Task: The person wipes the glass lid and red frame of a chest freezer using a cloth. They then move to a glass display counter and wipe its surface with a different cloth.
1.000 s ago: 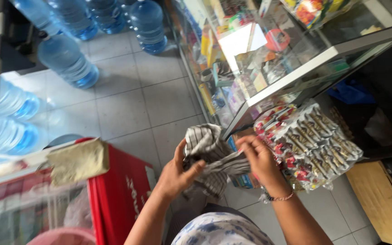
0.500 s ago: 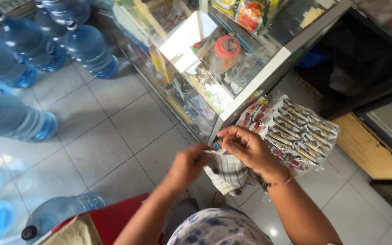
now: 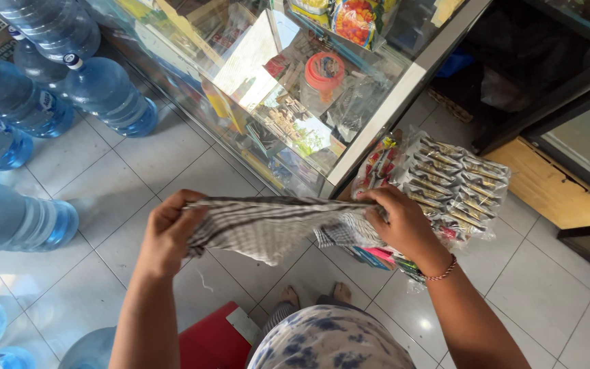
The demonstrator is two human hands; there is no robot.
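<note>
- While stretched between both hands, cloth [image 3: 268, 225] runs left-right at chest level, above the floor [image 3: 192, 171].
- Left hand [image 3: 169, 232] clenches one end, right hand [image 3: 401, 222] pinches the other; both equally near.

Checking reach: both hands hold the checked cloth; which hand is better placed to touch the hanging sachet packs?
Right. The right hand grips the cloth directly beside the sachet packs; the left hand holds the far end.
</note>
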